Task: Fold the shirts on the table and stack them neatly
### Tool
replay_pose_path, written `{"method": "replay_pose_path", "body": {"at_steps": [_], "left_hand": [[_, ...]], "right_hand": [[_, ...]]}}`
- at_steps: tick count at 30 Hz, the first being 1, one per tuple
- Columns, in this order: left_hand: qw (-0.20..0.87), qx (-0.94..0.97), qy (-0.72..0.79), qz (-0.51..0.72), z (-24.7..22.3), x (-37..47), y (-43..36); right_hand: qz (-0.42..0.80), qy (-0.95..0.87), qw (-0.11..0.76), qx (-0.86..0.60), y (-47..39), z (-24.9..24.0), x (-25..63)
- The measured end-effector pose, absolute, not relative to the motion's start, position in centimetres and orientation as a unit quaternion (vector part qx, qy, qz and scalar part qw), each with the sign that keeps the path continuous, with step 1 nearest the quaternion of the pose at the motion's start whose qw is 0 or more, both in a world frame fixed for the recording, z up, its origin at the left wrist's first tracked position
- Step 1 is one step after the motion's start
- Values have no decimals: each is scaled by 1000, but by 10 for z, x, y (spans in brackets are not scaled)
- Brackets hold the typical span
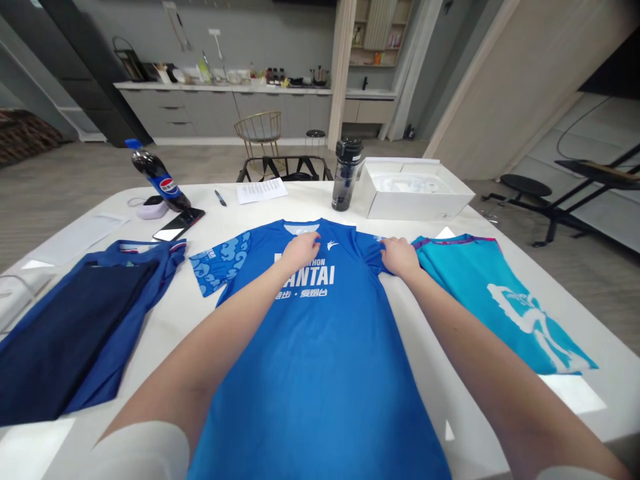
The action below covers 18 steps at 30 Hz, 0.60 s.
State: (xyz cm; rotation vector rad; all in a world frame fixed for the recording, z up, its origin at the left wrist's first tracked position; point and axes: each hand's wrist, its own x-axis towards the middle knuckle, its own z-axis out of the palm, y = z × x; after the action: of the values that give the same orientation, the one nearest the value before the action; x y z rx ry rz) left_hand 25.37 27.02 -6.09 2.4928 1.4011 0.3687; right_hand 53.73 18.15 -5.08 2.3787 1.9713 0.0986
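Observation:
A blue short-sleeved T-shirt (pixel 320 353) with white lettering lies spread front up, its collar at the far side. My left hand (pixel 301 252) is over the chest, just below the collar, covering part of the lettering. Its fingers are curled together, and whether cloth is pinched between them is hidden. At the sleeve on the right, my right hand (pixel 400 255) has its fingers closed on the fabric, and a fold line runs near that shoulder. The patterned left sleeve (pixel 223 260) lies flat, untouched.
Folded dark blue clothes (pixel 75 327) lie left, a folded turquoise shirt (pixel 505 300) right. Farther back are a cola bottle (pixel 159 177), a phone (pixel 179 224), an earphone case (pixel 152 208), a pen (pixel 220 198), a paper (pixel 262 191), a tumbler (pixel 345 175) and a white box (pixel 415 193).

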Motion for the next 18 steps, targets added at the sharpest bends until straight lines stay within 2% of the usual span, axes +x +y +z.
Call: {"method": "replay_pose_path", "body": {"at_steps": [8,18], "left_hand": [[164,842,502,110,-77,327,350],[180,800,570,53,-84,349,369]], "right_hand": [[18,623,35,781,224,-63,562],[32,625,79,776,214,-62,577]]}}
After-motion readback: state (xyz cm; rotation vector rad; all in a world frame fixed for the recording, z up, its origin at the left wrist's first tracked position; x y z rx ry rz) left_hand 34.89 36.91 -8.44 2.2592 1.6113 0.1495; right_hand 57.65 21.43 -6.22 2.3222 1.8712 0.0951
